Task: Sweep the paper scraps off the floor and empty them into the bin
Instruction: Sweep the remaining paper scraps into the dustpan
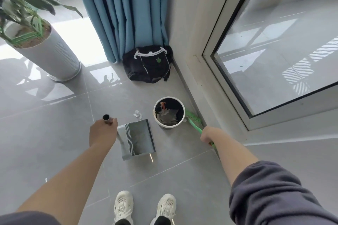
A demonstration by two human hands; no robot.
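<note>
My left hand (102, 131) grips the top of the upright handle of a grey dustpan (138, 138), whose pan rests on the tiled floor. A white paper scrap (137, 114) lies on the floor just beyond the pan's far edge. To its right stands a small white bin (169, 112) lined in black, with scraps inside. My right hand (207, 135) grips the green handle of a broom (193, 119); its green head sits on the floor behind the bin, beside the wall's base.
A black bag (148, 64) lies against the blue curtain (124, 11) in the corner. A potted plant (45, 47) stands at the left. A glass door frame (228, 86) runs along the right. My white shoes (144, 206) are at the bottom.
</note>
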